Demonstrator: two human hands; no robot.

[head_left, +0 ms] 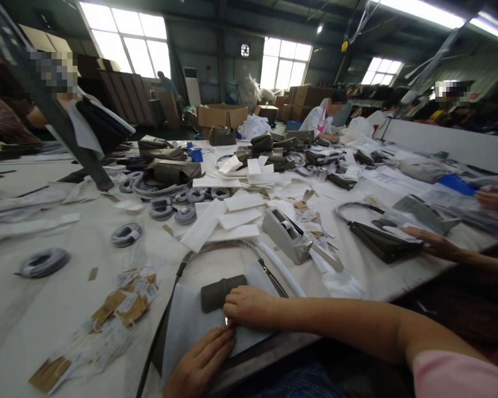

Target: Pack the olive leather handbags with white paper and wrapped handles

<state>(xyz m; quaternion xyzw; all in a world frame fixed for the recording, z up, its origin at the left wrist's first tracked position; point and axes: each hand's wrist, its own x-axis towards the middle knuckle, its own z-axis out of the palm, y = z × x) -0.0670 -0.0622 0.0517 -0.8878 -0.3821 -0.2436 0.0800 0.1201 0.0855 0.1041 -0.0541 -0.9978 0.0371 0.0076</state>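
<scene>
Left hand (pixel 201 359) flat, palm down; right hand (pixel 249 307) curled just beside it

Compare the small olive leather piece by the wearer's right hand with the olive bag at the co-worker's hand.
The leather piece is small and stubby; the olive bag is much larger and flat. The leather piece lies on a white sheet, touched by the right hand; the olive bag has a co-worker's hand resting at its edge and paper on top. Both are dark olive.

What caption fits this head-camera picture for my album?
Left hand and right hand press a white sheet beside an olive leather piece, tape dispenser behind.
</scene>
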